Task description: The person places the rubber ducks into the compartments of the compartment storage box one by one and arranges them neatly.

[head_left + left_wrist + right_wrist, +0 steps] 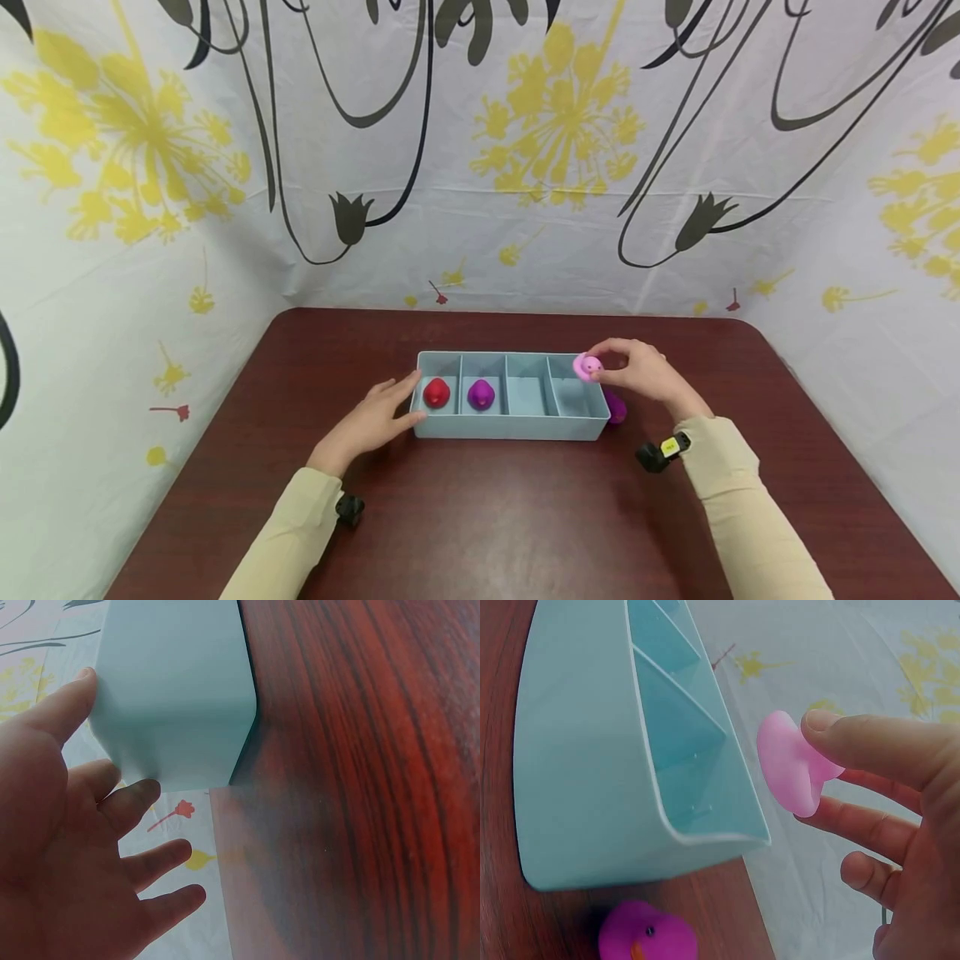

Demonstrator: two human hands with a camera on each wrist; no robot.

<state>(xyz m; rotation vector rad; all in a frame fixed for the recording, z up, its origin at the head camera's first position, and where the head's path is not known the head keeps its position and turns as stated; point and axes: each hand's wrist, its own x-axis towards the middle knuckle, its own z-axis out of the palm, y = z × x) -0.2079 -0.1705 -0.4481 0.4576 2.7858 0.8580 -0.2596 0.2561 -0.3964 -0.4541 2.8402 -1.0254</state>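
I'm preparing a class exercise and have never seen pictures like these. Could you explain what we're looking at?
There is no robot here: a person works with two bare hands. The wide picture comes from a camera worn on the head. The close-ups come from a left-wrist camera and a right-wrist camera.

On the dark reddish table stands a pale blue box with four compartments. From the left, the first holds a red toy, the second a purple toy. A magenta toy sits beside the box's right end.

The left hand touches the box's left end; the right hand pinches a pink toy near its right end.
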